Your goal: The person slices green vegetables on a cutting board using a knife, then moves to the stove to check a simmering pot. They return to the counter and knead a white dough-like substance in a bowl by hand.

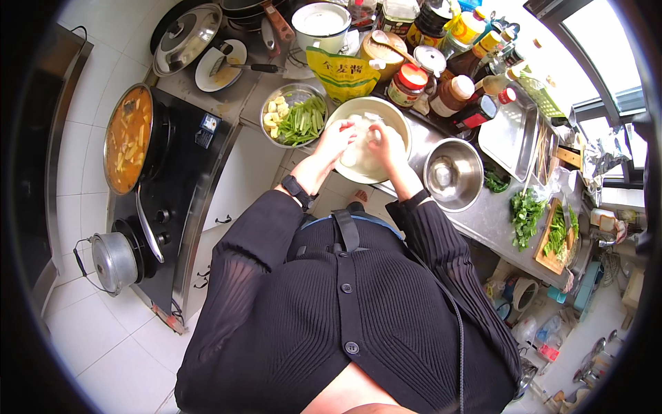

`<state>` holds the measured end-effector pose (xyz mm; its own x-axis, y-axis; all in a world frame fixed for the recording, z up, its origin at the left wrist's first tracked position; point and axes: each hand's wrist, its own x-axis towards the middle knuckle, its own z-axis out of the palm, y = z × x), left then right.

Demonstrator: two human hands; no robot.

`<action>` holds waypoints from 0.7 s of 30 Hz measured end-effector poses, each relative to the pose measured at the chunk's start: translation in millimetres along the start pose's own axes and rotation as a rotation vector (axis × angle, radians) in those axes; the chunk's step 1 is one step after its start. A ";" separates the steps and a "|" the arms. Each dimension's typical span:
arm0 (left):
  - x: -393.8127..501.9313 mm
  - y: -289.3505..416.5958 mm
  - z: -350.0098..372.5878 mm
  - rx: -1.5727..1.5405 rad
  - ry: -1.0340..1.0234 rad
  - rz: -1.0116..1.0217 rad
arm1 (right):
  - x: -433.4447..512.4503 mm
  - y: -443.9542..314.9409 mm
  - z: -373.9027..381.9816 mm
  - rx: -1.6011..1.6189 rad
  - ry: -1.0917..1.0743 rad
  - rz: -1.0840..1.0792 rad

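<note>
Both hands are over a cream-coloured bowl (pixel 402 121) at the counter's edge. Pale liquid and several whitish, rounded pieces (pixel 349 157) lie in it; glare hides what they are. My right hand (pixel 385 145), at the bowl's right side, has thumb and fingers around a small white rounded piece (pixel 373 135). Opposite it, my left hand (pixel 333 141) is held with fingers curled inward; whether anything is pinched there is not visible. Left of the bowl, a steel bowl (pixel 283 142) holds cut green stalks (pixel 306 120) and pale yellow pieces (pixel 275 114).
A steel basin (pixel 439 202) stands to the right. Sauce jars and bottles (pixel 455 95) crowd behind, beside a yellow pouch (pixel 341 75). A pan of reddish stew (pixel 129 139) and a lidded pot (pixel 115 261) sit on the left stove. Greens and a knife lie on a cutting board (pixel 548 253).
</note>
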<state>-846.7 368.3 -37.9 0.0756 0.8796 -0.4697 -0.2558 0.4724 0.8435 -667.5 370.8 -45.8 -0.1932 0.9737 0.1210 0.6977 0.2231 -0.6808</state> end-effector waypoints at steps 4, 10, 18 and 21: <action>11.6 -10.3 11.4 -0.088 0.015 -0.071 | 3.9 -1.5 -4.0 -0.004 0.054 0.029; 20.1 -16.3 23.8 -0.092 0.060 -0.059 | 1.3 -2.7 2.0 -0.133 -0.114 -0.086; 10.4 -11.1 28.7 -0.275 0.119 -0.056 | 14.6 -5.4 -9.5 0.284 -0.073 0.324; 23.6 -26.6 35.6 -0.514 0.062 -0.099 | 12.2 -19.6 -16.8 0.419 0.019 0.216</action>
<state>-803.9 378.5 -62.1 0.0696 0.8198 -0.5683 -0.6912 0.4504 0.5651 -672.0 379.1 -18.8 -0.0587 0.9973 -0.0444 0.3812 -0.0188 -0.9243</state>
